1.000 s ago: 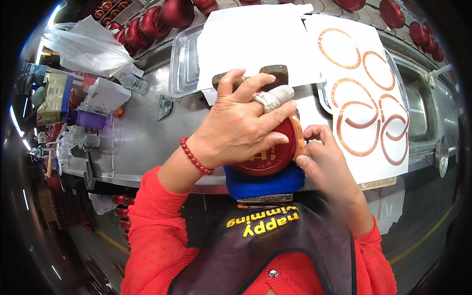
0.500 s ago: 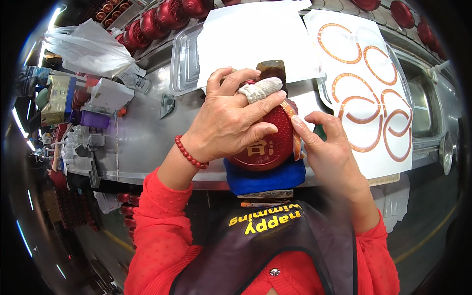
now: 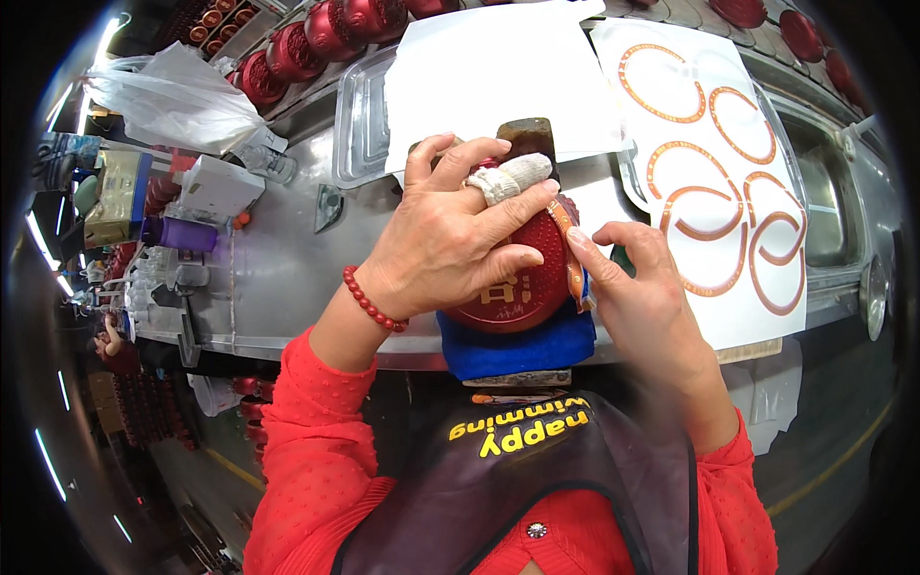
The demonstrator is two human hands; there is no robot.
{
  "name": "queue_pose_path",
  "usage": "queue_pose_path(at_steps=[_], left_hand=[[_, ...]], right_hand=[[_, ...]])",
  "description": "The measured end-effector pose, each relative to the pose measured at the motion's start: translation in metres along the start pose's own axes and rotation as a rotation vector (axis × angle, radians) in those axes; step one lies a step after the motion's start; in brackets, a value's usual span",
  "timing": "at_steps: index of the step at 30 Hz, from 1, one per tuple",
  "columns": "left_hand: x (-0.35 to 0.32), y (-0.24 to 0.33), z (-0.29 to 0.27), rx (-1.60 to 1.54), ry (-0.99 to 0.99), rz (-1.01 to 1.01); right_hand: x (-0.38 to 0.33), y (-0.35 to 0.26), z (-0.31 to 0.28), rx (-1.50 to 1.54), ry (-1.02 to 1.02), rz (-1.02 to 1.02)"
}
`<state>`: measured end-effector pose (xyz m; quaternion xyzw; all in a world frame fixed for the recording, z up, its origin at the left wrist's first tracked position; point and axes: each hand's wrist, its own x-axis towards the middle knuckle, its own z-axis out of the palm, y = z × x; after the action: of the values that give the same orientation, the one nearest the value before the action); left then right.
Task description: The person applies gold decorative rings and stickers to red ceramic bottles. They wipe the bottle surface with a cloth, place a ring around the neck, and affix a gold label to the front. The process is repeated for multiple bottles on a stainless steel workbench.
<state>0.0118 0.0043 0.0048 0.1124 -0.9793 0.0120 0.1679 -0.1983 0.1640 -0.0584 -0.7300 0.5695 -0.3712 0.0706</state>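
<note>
A dark red round vessel with a studded surface and gold markings (image 3: 508, 305) lies on a folded blue cloth (image 3: 517, 351). My left hand (image 3: 450, 225) reaches over it from the left and grips its far part, fingers curled. A whitish fabric sleeve (image 3: 519, 180) covers one of its fingers. Along the vessel's right side runs a curved orange decal strip (image 3: 576, 280), its near end hanging loose. My right hand (image 3: 647, 287) is closed at the strip, thumb pressed on it and index finger bent. My left palm and fingers hide part of the vessel.
A white sheet with several orange ring decals (image 3: 724, 206) lies to the right, beside a metal sink (image 3: 829, 225). Behind my hands are a blank white sheet (image 3: 498, 77) and a clear plastic tray (image 3: 359, 129). More red vessels (image 3: 331, 31) line the back. A purple cup (image 3: 182, 233) stands left.
My right thumb has shifted slightly left along the strip, and the strip's loose near end has twisted a little. My left hand keeps its place on the vessel.
</note>
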Motion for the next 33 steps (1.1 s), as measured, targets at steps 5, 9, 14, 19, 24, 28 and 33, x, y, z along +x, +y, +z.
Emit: queue_pose_path(at_steps=[5, 9, 14, 19, 24, 28, 33], left_hand=[[0.004, 0.008, 0.001, 0.044, -0.018, 0.027], [0.003, 0.036, 0.004, -0.170, -0.039, 0.110], [-0.026, 0.074, 0.000, -0.454, -0.138, 0.156], [-0.041, 0.102, 0.012, -0.132, 0.304, -0.230], [-0.023, 0.121, 0.055, 0.140, 0.324, -0.439], [-0.024, 0.118, 0.056, 0.189, 0.329, -0.421], [-0.023, 0.119, 0.045, 0.209, 0.342, -0.369]], right_hand=[[-0.001, 0.001, -0.001, 0.071, 0.038, 0.009], [-0.005, 0.002, -0.008, 0.050, 0.080, 0.074], [-0.008, 0.004, -0.009, 0.067, 0.075, 0.054], [-0.007, 0.004, -0.002, 0.097, 0.043, 0.012], [-0.005, 0.003, 0.000, 0.067, 0.040, -0.026], [-0.004, 0.001, -0.001, 0.044, 0.024, -0.028], [-0.001, 0.002, -0.003, 0.022, 0.008, -0.034]])
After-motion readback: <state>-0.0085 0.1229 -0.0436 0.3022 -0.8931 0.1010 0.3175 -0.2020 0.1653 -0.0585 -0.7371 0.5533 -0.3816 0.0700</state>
